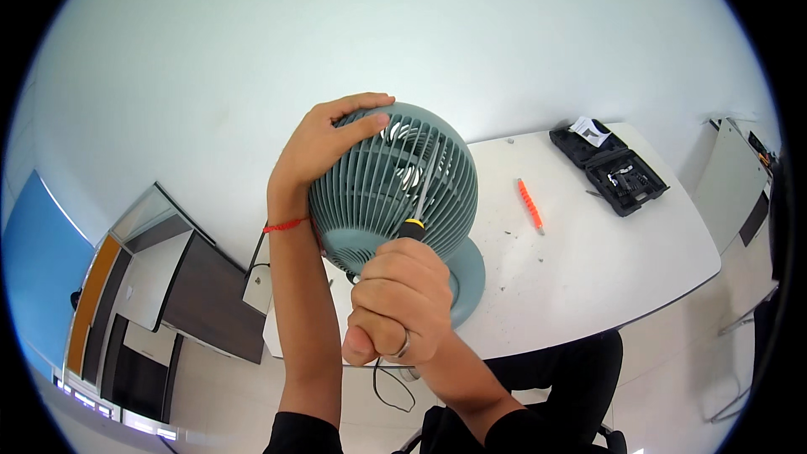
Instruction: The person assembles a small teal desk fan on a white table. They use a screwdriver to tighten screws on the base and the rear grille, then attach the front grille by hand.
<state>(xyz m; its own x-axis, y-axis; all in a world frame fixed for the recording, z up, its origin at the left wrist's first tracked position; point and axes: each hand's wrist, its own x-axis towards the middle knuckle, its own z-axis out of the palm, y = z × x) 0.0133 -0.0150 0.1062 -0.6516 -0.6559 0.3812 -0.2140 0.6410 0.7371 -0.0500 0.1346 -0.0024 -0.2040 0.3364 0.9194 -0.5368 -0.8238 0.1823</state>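
A grey-green electric fan (357, 181) stands on the white table, its slatted rear housing toward me and its round base (471, 277) on the tabletop. My left hand (336, 134) is spread over the upper left of the housing, thumb and fingers apart, bracing it. In front of the fan, my right hand (399, 298) is wrapped around the handle of a screwdriver (414, 225), black with a yellow ring. Its long metal shaft points up into the slats; the tip is hard to make out among them. A dark cord hangs below the right hand.
An orange ridged rod (530, 206) lies on the white table (588, 261), right of the fan. Farther right sits an opened black tool case (626, 181) with bits and a paper. Small bits of debris dot the tabletop. Cabinets (210, 294) stand at left.
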